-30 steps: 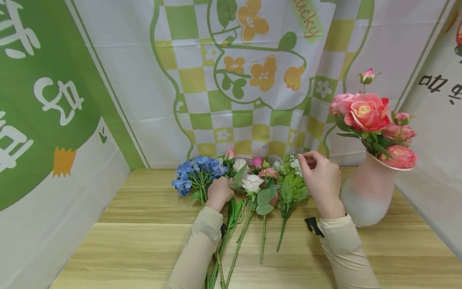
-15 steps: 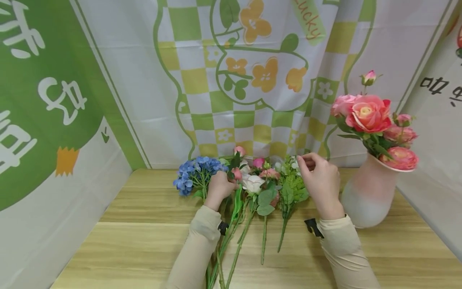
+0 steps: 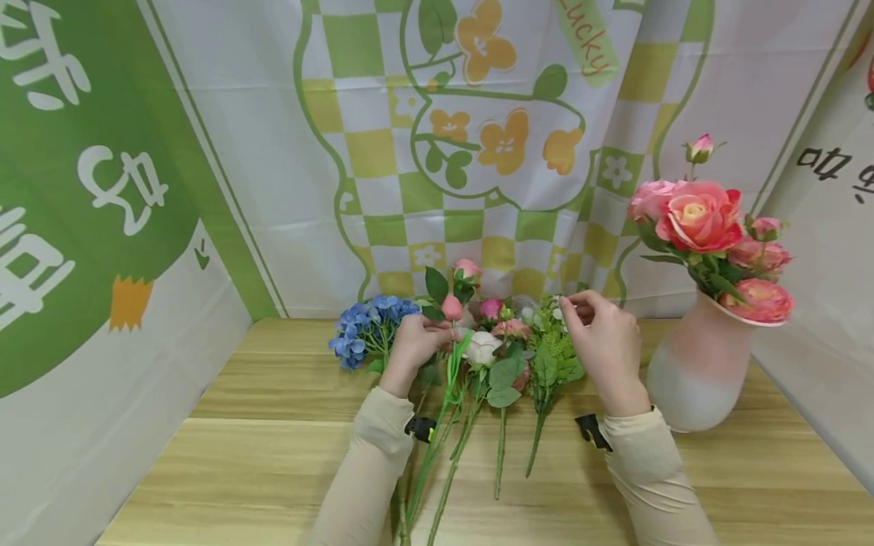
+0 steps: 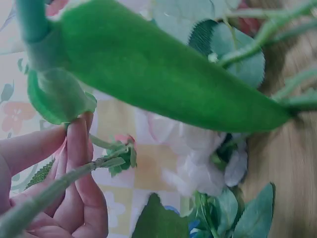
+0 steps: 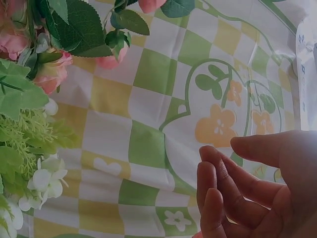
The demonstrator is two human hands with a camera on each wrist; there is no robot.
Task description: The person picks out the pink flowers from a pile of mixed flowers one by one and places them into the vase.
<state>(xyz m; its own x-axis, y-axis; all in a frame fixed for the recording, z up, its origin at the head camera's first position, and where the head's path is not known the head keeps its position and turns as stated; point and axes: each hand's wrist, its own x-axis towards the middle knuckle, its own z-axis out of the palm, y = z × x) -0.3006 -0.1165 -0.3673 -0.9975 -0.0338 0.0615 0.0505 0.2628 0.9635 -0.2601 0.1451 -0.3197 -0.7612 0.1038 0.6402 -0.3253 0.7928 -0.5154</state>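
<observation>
My left hand [image 3: 416,345] pinches the stem of a pink tulip [image 3: 452,307] with long bright green leaves, its bud raised over the other flowers. In the left wrist view a broad green leaf [image 4: 163,69] covers much of the scene. Another stem crosses in front of the left hand's fingers; whether they hold it too is unclear. A pink rose [image 3: 467,268] with dark leaves rises just behind the tulip. My right hand [image 3: 608,345] has loosely bent fingers with nothing between them, beside a green bunch with small white flowers [image 5: 47,181].
Blue hydrangeas [image 3: 375,322] lie left of the left hand. White roses [image 3: 482,347] and a magenta bloom [image 3: 490,308] lie between the hands. A pink-and-white vase [image 3: 699,364] with coral roses [image 3: 699,216] stands at the right of the wooden table [image 3: 239,455].
My left hand has lifted the tulip up and slightly right; the pink rose behind it has risen too. The right hand has hardly moved.
</observation>
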